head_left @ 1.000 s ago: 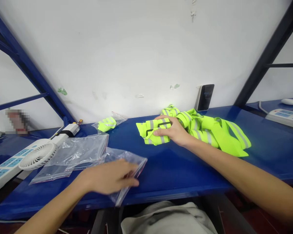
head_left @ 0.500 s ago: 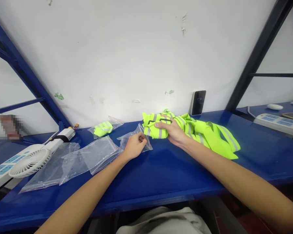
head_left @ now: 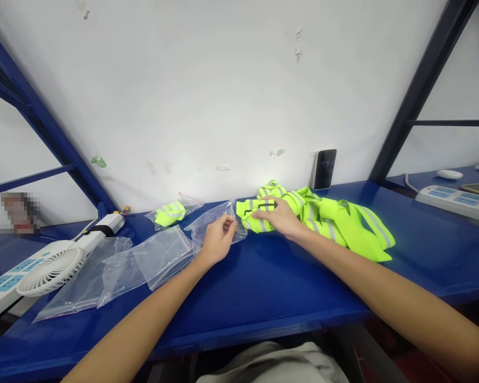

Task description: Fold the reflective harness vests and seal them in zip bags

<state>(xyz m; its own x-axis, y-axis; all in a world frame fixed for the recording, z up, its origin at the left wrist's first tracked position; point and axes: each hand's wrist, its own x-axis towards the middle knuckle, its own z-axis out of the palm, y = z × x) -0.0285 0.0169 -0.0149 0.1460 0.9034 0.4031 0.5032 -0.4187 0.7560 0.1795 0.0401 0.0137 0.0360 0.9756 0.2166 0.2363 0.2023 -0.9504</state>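
My left hand (head_left: 220, 235) pinches the edge of a clear zip bag (head_left: 203, 222) that lies partly open on the table. Just right of the bag's mouth, my right hand (head_left: 280, 215) grips a folded neon-yellow reflective strap (head_left: 250, 215) with grey stripes and a black buckle. The end of the folded strap is close to the bag's opening; whether it has entered cannot be made out. More loose yellow reflective straps (head_left: 355, 223) lie heaped to the right, under and beyond my right forearm.
Several flat clear bags (head_left: 143, 260) lie on the blue table (head_left: 263, 287) at left. Behind them is a bagged yellow strap (head_left: 171, 213). A white fan (head_left: 54, 271) rests on a power strip (head_left: 8, 282). A phone (head_left: 324, 169) leans against the wall.
My right hand has loosened a little and the folded strap sits slightly lower and flatter. My left hand keeps its pinch on the bag, shifted slightly. The view has moved a little.
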